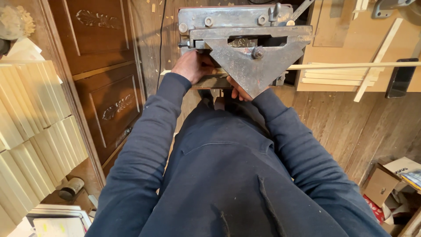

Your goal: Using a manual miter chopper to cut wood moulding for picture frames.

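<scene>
Head view, looking straight down over dark blue sweatshirt (237,175).

L hand (193,66): back of hand up, lies on the wood strip (351,66) right at the machine's front edge. Fingers tucked under the metal plate, out of sight; can't tell if clenched or loose.

R hand (239,91): mostly hidden beneath the triangular steel guard (250,66). Only heel of hand + bit of thumb show. Grip state: can't tell.

Wood strip: thin, pale, runs level from beside L hand, passes under the guard, sticks out far to the right of R hand. Both hands seem to touch it near the guard; exact contact hidden.

Machine (237,19): grey metal, bolts on top, sits just beyond the fingers.

Right of R hand, well apart: stack of similar pale strips (337,78) on a worktop (346,39), one strip lying diagonal across them; a dark flat object at the edge.

Left of L hand: carved brown door panels (105,87); farther left, rows of pale wood pieces (30,123).

Lower right: open cardboard box (394,184) on plank floor.
</scene>
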